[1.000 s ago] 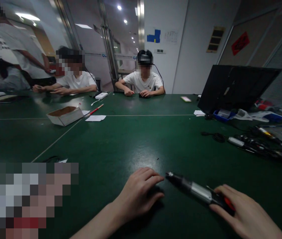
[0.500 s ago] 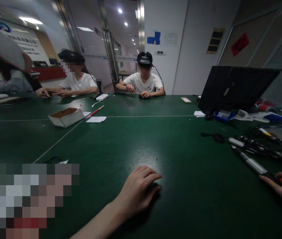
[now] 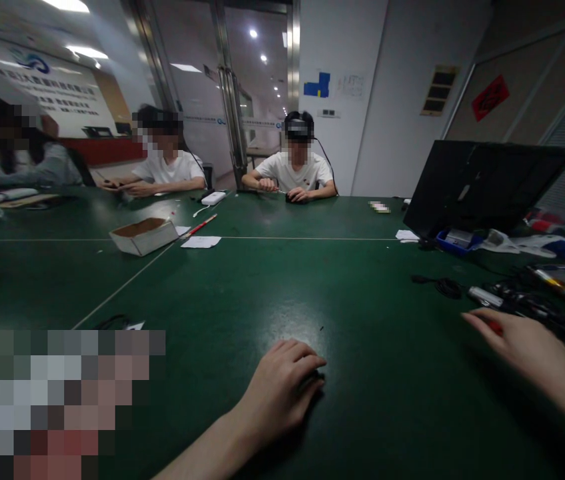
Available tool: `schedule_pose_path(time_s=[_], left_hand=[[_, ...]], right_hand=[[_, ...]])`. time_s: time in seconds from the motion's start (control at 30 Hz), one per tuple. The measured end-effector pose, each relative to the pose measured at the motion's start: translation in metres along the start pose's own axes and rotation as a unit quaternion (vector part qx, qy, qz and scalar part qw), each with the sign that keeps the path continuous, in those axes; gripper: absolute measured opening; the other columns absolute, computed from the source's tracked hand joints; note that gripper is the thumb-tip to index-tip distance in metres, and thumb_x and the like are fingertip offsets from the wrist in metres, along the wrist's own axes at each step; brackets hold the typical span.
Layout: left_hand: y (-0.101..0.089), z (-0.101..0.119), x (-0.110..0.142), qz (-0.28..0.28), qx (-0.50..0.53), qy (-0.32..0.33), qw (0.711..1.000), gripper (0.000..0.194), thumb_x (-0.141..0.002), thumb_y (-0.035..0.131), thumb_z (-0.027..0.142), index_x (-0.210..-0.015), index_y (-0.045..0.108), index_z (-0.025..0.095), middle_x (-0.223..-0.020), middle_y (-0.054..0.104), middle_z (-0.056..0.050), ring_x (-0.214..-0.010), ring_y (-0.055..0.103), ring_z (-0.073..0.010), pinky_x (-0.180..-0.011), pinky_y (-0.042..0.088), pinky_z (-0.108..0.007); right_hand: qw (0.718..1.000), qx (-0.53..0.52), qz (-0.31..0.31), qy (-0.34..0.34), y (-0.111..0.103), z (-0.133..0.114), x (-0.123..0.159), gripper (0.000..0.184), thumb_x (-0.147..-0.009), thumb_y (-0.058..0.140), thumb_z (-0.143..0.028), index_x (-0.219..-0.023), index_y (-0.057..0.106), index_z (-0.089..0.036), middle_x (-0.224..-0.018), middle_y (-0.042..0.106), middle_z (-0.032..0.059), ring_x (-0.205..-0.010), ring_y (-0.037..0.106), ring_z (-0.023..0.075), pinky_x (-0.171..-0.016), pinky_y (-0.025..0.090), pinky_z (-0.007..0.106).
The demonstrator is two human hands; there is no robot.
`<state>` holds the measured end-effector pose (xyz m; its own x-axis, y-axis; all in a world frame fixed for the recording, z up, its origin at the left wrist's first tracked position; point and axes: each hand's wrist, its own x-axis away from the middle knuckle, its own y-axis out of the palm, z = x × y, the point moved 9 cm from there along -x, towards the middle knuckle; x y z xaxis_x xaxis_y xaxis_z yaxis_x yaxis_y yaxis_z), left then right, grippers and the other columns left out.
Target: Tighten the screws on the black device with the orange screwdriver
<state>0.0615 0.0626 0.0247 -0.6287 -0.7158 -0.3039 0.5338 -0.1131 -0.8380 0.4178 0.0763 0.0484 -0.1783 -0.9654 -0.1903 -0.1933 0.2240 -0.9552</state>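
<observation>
Resting on the green table (image 3: pixel 352 280), my left hand (image 3: pixel 285 380) is curled palm down. Its thumb and fingers close around something dark, mostly hidden beneath them, that I cannot make out. A tiny dark sliver (image 3: pixel 321 328) lies just beyond the fingertips. To the right, my right hand (image 3: pixel 522 340) is raised a little over the table, slightly blurred. Between its fingers shows the red end (image 3: pixel 495 327) of a pen-shaped tool; the rest is hidden behind the hand. A silver cylinder (image 3: pixel 485 297) and black cables (image 3: pixel 532 307) lie just beyond it.
A monitor (image 3: pixel 487 187) stands at the right behind a blue tray (image 3: pixel 455 241). An open cardboard box (image 3: pixel 145 239), a red pencil-like stick (image 3: pixel 200 225) and paper (image 3: pixel 201 242) lie left. Across the table, a person (image 3: pixel 295 167) works with both hands; other people sit left.
My right hand has moved left and away from me, carrying the tool; its silver body no longer shows. The left hand keeps its pose. The view has shifted slightly.
</observation>
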Motion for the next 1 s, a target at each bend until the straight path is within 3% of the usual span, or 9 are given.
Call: schedule_pose_path(time_s=[0.1, 0.17, 0.3, 0.43, 0.57, 0.63, 0.77, 0.9, 1.0], left_hand=[[0.002, -0.002, 0.000, -0.006, -0.004, -0.008, 1.000, 0.020, -0.084, 0.059, 0.015, -0.101, 0.067, 0.019, -0.095, 0.067, -0.006, -0.088, 0.060, -0.0231, -0.077, 0.047, -0.037], [0.003, -0.003, 0.001, -0.008, -0.007, -0.013, 1.000, 0.019, -0.084, 0.059, 0.016, -0.101, 0.068, 0.019, -0.095, 0.067, -0.007, -0.088, 0.060, -0.0234, -0.077, 0.047, -0.037], [0.004, -0.007, 0.001, -0.010, -0.010, -0.022, 1.000, 0.019, -0.083, 0.061, 0.016, -0.101, 0.068, 0.020, -0.096, 0.068, -0.006, -0.088, 0.060, -0.0236, -0.080, 0.046, -0.038], [0.005, -0.008, 0.001, -0.015, -0.015, -0.032, 0.999, 0.019, -0.083, 0.062, 0.016, -0.101, 0.068, 0.020, -0.097, 0.068, -0.006, -0.089, 0.061, -0.0239, -0.080, 0.046, -0.038], [0.006, -0.010, 0.001, -0.022, -0.021, -0.043, 0.999, 0.020, -0.083, 0.061, 0.016, -0.102, 0.068, 0.020, -0.098, 0.068, -0.006, -0.090, 0.061, -0.0237, -0.080, 0.046, -0.037], [0.006, -0.012, 0.000, -0.021, -0.025, -0.053, 0.998, 0.020, -0.084, 0.061, 0.017, -0.103, 0.069, 0.021, -0.097, 0.068, -0.006, -0.090, 0.061, -0.0236, -0.080, 0.046, -0.037], [0.001, -0.023, 0.000, 0.011, -0.042, -0.097, 0.994, 0.017, -0.086, 0.059, 0.018, -0.101, 0.069, 0.019, -0.095, 0.069, -0.006, -0.087, 0.061, -0.0228, -0.079, 0.046, -0.036], [0.001, -0.024, 0.000, 0.025, -0.054, -0.105, 0.993, 0.012, -0.087, 0.060, 0.017, -0.093, 0.069, 0.019, -0.088, 0.069, -0.005, -0.082, 0.061, -0.0218, -0.074, 0.045, -0.033], [0.004, -0.021, -0.001, 0.016, -0.057, -0.087, 0.994, 0.013, -0.085, 0.059, 0.012, -0.089, 0.070, 0.019, -0.085, 0.069, -0.004, -0.079, 0.061, -0.0209, -0.072, 0.043, -0.032]], right_hand=[[0.985, -0.043, -0.092, -0.142, 0.027, -0.113, -0.003, 0.036, -0.092, 0.042, -0.043, -0.099, 0.071, -0.023, -0.094, 0.072, 0.0070, -0.081, 0.067, 0.0222, -0.072, 0.052, 0.036], [0.965, -0.057, -0.128, -0.222, 0.045, -0.170, 0.001, 0.027, -0.091, 0.048, -0.036, -0.101, 0.069, -0.023, -0.100, 0.071, 0.0038, -0.086, 0.066, 0.0189, -0.076, 0.051, 0.032], [0.934, -0.066, -0.159, -0.314, 0.074, -0.237, 0.002, 0.024, -0.089, 0.055, -0.026, -0.110, 0.065, -0.022, -0.108, 0.068, 0.0034, -0.098, 0.064, 0.0187, -0.084, 0.048, 0.031], [0.923, -0.050, -0.167, -0.342, 0.095, -0.257, -0.004, 0.019, -0.092, 0.053, -0.024, -0.107, 0.065, -0.019, -0.104, 0.068, 0.0043, -0.097, 0.063, 0.0193, -0.083, 0.050, 0.035], [0.922, -0.019, -0.165, -0.351, 0.106, -0.256, -0.005, 0.027, -0.093, 0.056, -0.034, -0.112, 0.060, -0.015, -0.109, 0.063, 0.0065, -0.094, 0.062, 0.0181, -0.081, 0.053, 0.039], [0.924, -0.003, -0.154, -0.351, 0.106, -0.253, 0.000, 0.022, -0.094, 0.053, -0.031, -0.108, 0.061, -0.016, -0.106, 0.063, 0.0055, -0.089, 0.063, 0.0170, -0.077, 0.053, 0.035], [0.925, 0.031, -0.115, -0.362, 0.100, -0.252, 0.023, 0.018, -0.096, 0.044, -0.019, -0.098, 0.062, -0.017, -0.097, 0.064, 0.0048, -0.074, 0.064, 0.0141, -0.059, 0.042, 0.024], [0.911, 0.054, -0.088, -0.399, 0.095, -0.256, 0.057, 0.018, -0.093, 0.043, -0.010, -0.098, 0.058, -0.017, -0.093, 0.063, 0.0049, -0.065, 0.062, 0.0130, -0.048, 0.030, 0.024], [0.905, 0.058, -0.067, -0.416, 0.093, -0.259, 0.068, 0.016, -0.092, 0.042, -0.008, -0.096, 0.056, -0.016, -0.091, 0.062, 0.0050, -0.065, 0.061, 0.0142, -0.047, 0.028, 0.026]])
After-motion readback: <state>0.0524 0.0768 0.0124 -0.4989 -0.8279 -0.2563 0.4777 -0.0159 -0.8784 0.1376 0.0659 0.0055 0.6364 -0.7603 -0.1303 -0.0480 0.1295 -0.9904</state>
